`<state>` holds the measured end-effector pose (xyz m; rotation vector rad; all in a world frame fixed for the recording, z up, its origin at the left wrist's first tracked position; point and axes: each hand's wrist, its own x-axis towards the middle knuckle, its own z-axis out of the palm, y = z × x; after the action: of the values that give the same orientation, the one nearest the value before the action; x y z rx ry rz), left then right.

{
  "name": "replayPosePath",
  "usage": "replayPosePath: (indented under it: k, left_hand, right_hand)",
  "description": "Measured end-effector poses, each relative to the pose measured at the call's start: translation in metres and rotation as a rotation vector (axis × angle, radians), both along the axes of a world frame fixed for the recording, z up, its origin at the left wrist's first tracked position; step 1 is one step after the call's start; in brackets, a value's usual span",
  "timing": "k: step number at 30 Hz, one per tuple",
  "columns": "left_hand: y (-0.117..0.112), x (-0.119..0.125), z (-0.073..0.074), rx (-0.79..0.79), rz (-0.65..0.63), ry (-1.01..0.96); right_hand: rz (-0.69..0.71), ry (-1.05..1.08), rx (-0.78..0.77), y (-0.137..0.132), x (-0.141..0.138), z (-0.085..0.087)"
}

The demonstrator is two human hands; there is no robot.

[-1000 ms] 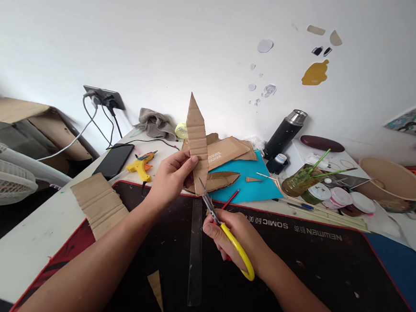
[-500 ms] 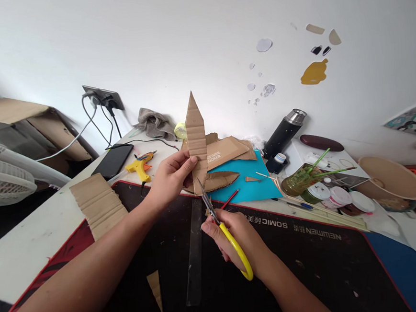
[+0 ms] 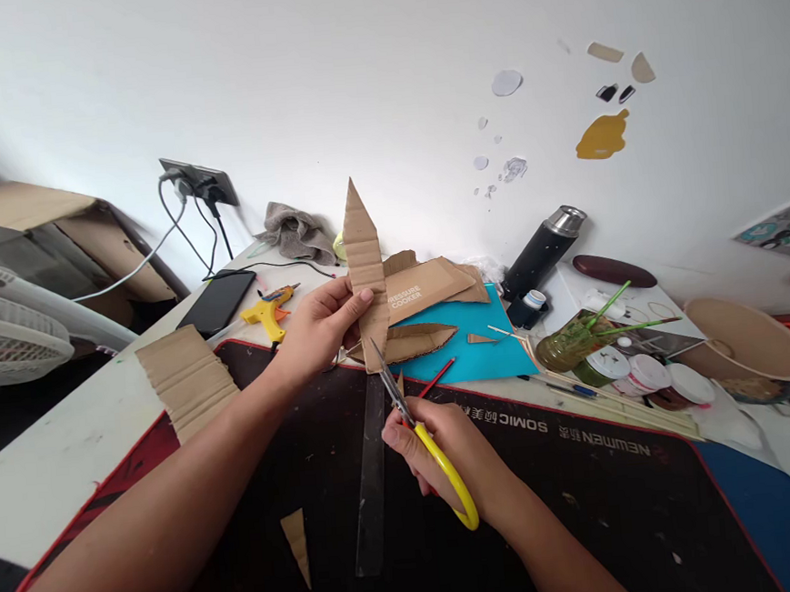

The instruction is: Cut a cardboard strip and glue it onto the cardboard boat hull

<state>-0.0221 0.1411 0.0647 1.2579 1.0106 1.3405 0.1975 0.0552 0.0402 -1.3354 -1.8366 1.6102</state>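
Observation:
My left hand [image 3: 319, 327] pinches a long pointed strip of corrugated cardboard [image 3: 363, 257] and holds it upright above the black desk mat [image 3: 589, 500]. My right hand [image 3: 448, 451] grips yellow-handled scissors [image 3: 424, 440], fingers through the loop. The scissor blades reach up into the strip's lower edge. A clear ruler [image 3: 372, 476] lies on the mat under the hands. A small triangular cardboard offcut [image 3: 296, 543] rests on the mat near my left forearm.
A ribbed cardboard sheet [image 3: 186, 378] lies at left. Behind are a yellow glue gun [image 3: 266, 312], a phone [image 3: 216, 303], a blue sheet [image 3: 471, 340] with cardboard pieces, a black flask [image 3: 542, 250], paint jars with brushes [image 3: 577, 344] and a paper bowl [image 3: 747, 341].
The cardboard strip has shifted slightly left and tilted, and the scissors have crept a little further up into its lower edge. Both hands keep their grips.

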Motion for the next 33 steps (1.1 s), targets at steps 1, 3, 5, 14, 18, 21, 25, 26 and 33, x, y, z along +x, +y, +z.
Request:
replayPosePath:
  k: [1, 3, 5, 14, 18, 21, 25, 26, 33]
  left_hand:
    - [-0.0005, 0.0010, 0.0004, 0.010, 0.011, 0.002]
    - [-0.0012, 0.0025, 0.0005, 0.030, 0.035, -0.001]
    - [-0.0007, 0.0025, -0.0008, 0.044, 0.056, -0.014]
    - [0.0034, -0.0040, -0.0054, 0.091, 0.110, -0.068]
    - [0.0016, -0.0022, -0.0037, 0.117, 0.115, -0.042]
    - [0.0031, -0.0023, -0.0039, 0.137, 0.157, -0.050]
    - [0.0038, -0.0021, -0.0034, 0.147, 0.154, -0.043]
    - [0.0033, -0.0016, -0.0030, 0.148, 0.147, -0.040]
    - [-0.0026, 0.0030, 0.0017, 0.165, 0.133, -0.040]
  right_hand:
    - [0.003, 0.019, -0.017, -0.0004, -0.0002, -0.0007]
    - [0.002, 0.070, -0.047, -0.0011, -0.0004, -0.0022]
    - [0.002, 0.121, -0.064, -0.0016, -0.0002, -0.0031]
    - [0.017, 0.131, 0.030, -0.0009, 0.0017, -0.0083]
    - [0.018, 0.124, 0.043, -0.0016, 0.0023, -0.0083]
    - [0.036, 0.116, 0.043, -0.0017, 0.0027, -0.0070]
    - [0.051, 0.104, 0.053, -0.0009, 0.0027, -0.0076]
    - [0.053, 0.099, 0.059, -0.0008, 0.0026, -0.0075]
    - [0.057, 0.058, 0.068, -0.0018, 0.0005, -0.0023]
